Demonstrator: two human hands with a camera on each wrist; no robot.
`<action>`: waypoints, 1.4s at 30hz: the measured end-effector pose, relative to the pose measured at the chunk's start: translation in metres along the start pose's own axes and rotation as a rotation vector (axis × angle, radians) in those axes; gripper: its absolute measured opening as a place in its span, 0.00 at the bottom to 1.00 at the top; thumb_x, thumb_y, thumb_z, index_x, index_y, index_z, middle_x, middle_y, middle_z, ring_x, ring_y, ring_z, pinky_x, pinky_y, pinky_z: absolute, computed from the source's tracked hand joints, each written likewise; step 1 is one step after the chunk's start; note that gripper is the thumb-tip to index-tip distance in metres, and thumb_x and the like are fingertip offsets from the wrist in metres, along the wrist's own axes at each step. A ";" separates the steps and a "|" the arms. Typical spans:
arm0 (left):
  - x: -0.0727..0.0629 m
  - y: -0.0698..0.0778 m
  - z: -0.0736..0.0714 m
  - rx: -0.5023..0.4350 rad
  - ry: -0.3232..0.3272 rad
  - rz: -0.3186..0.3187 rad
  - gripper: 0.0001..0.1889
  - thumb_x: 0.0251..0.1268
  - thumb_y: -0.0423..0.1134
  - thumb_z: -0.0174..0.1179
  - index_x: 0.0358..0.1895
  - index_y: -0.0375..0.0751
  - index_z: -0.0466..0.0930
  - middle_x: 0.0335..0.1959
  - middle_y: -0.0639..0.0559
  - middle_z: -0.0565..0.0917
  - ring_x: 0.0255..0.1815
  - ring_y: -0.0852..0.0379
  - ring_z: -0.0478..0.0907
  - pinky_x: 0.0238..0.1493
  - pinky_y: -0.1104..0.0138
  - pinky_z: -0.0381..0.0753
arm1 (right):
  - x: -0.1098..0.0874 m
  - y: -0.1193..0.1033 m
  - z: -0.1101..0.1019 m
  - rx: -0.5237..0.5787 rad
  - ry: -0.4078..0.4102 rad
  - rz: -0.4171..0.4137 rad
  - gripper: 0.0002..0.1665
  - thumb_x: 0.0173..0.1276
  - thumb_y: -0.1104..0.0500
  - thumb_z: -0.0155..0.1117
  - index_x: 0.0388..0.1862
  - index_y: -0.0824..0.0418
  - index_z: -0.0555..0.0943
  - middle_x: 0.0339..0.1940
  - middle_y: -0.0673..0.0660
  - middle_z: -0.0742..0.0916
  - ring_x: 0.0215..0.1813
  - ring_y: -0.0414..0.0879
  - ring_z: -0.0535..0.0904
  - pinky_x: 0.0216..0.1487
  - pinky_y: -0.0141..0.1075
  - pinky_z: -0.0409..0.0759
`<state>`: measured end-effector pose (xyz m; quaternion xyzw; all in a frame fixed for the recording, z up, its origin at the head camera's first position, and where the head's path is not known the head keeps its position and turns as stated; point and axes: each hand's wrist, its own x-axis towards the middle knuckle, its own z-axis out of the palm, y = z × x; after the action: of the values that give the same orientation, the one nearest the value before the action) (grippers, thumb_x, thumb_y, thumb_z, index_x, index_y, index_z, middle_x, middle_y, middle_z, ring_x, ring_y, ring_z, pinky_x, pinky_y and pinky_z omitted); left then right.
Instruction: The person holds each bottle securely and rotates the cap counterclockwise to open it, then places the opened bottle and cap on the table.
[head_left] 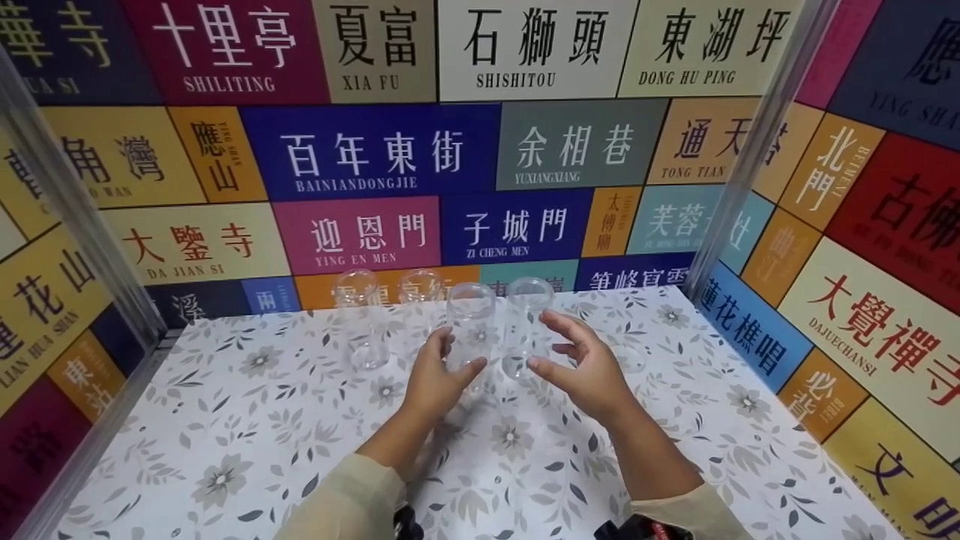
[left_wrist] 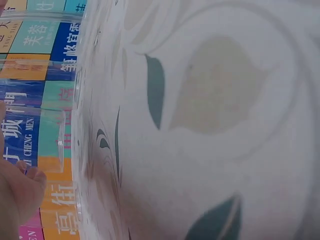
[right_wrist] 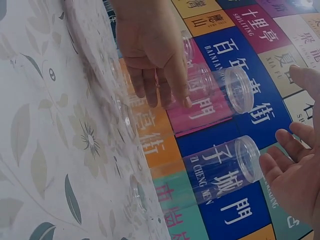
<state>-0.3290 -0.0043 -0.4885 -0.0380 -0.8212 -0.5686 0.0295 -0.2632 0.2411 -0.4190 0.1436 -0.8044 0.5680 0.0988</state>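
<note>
Two tall clear cups stand upright side by side between the hands in the head view. My left hand [head_left: 442,379] is at the nearer cup [head_left: 472,319], its thumb overlapping the lower front and its fingers beside the left side. In the right wrist view the left hand [right_wrist: 152,55] has loosely bent, spread fingers. My right hand [head_left: 589,367] is beside the other cup [head_left: 529,315], fingers apart and curved toward it. In the right wrist view, the fingertips of the right hand [right_wrist: 295,165] come right up to the rim of a cup [right_wrist: 220,167].
Two more clear cups stand left of these, one at the left [head_left: 364,322] and one behind the left hand [head_left: 421,289]. A clear round piece [head_left: 631,358] lies right of the right hand. The tabletop [head_left: 300,420] has a leaf-patterned cover; signboard-printed walls [head_left: 375,150] enclose it.
</note>
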 end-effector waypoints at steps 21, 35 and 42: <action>-0.024 0.007 -0.020 -0.040 0.028 0.037 0.48 0.60 0.55 0.79 0.81 0.51 0.65 0.77 0.48 0.75 0.82 0.47 0.70 0.84 0.50 0.69 | 0.000 -0.008 0.006 0.036 0.002 -0.015 0.42 0.70 0.54 0.77 0.80 0.52 0.72 0.81 0.52 0.76 0.82 0.49 0.71 0.81 0.54 0.72; -0.057 0.014 -0.027 -0.051 -0.006 0.121 0.47 0.58 0.59 0.80 0.79 0.56 0.67 0.76 0.50 0.74 0.80 0.48 0.73 0.83 0.49 0.71 | -0.005 -0.019 0.013 0.098 0.001 -0.055 0.41 0.73 0.59 0.73 0.81 0.63 0.70 0.80 0.59 0.76 0.82 0.53 0.70 0.76 0.37 0.75; -0.073 0.027 -0.030 -0.045 -0.020 0.166 0.45 0.56 0.59 0.80 0.78 0.62 0.69 0.75 0.54 0.75 0.78 0.51 0.74 0.82 0.47 0.71 | -0.009 -0.031 0.017 0.120 -0.005 -0.077 0.40 0.73 0.61 0.71 0.82 0.62 0.69 0.80 0.59 0.77 0.82 0.53 0.71 0.74 0.33 0.77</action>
<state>-0.2539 -0.0248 -0.4595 -0.1121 -0.8026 -0.5819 0.0675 -0.2443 0.2168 -0.4001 0.1817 -0.7630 0.6106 0.1098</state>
